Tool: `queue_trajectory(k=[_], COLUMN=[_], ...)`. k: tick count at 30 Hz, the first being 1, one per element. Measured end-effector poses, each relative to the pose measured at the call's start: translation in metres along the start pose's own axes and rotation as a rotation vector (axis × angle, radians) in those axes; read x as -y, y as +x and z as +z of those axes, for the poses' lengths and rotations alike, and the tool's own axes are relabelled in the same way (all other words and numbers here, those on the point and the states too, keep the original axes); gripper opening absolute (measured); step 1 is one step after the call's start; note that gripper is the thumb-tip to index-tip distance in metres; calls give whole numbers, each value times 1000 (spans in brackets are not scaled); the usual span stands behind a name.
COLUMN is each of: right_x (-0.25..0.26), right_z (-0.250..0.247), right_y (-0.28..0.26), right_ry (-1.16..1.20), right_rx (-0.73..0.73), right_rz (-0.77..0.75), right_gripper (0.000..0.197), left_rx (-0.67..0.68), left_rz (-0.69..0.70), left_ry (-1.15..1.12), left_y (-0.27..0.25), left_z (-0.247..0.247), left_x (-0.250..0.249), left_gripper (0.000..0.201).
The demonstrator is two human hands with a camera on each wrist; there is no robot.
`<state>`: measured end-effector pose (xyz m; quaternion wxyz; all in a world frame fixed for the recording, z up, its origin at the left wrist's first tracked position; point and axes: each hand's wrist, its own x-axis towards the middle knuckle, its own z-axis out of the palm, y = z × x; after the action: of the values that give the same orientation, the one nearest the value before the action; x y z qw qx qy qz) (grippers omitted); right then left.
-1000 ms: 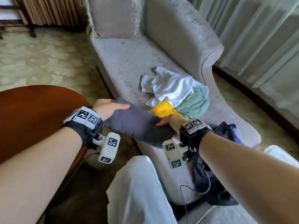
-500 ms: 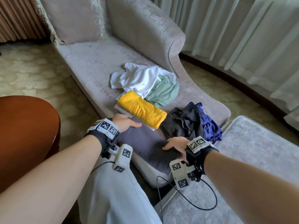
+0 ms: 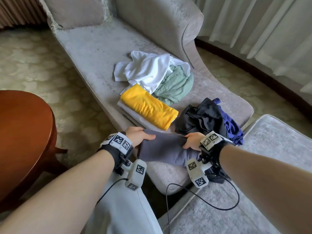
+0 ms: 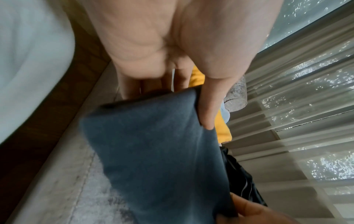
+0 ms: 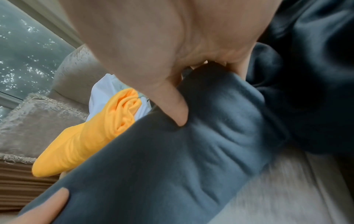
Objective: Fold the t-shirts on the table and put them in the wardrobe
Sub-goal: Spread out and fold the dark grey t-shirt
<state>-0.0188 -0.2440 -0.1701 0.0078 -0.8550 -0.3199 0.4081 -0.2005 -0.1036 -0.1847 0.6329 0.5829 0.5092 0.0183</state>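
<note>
Head view, left to right: brown round table (image 3: 25,132) at far left, nothing on the part in frame; then the grey chaise (image 3: 94,53), where all the clothes lie. Left hand (image 3: 137,136) grips one end of a folded grey t-shirt (image 3: 165,151), thumb on top and fingers underneath, confirmed in the left wrist view; right hand (image 3: 193,142) grips the other end, thumb pressed into the cloth, fingers curled beneath. Both forearms reach forward, palms turned inward, the grey bundle held level between them at the near edge of the seat; whether it rests on the cushion I cannot tell. Just behind it sits a folded yellow t-shirt (image 3: 148,108) atop a folded white t-shirt (image 3: 135,118). Farther back, a crumpled white garment (image 3: 148,68) and a crumpled green garment (image 3: 175,86); to the right, a dark heap (image 3: 200,119) with a blue garment (image 3: 231,125). Judgement: three shirts folded, about four loose pieces left, none stored, wardrobe not in frame.
</note>
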Motion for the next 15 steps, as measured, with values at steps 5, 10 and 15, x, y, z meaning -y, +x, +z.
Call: queue_trajectory(k=[5, 10, 15], right_x=[-25, -32, -33], right_z=[-24, -15, 8], right_y=[15, 21, 32], right_ry=[-63, -158, -128], right_rx=[-48, -86, -183], right_rz=[75, 176, 277], right_gripper=[42, 64, 83], left_rx=[6, -97, -150], left_rz=[-20, -69, -94], left_ry=[-12, 4, 0], left_y=[12, 39, 36], left_z=[23, 34, 40], left_x=[5, 28, 27], left_gripper=[21, 80, 75])
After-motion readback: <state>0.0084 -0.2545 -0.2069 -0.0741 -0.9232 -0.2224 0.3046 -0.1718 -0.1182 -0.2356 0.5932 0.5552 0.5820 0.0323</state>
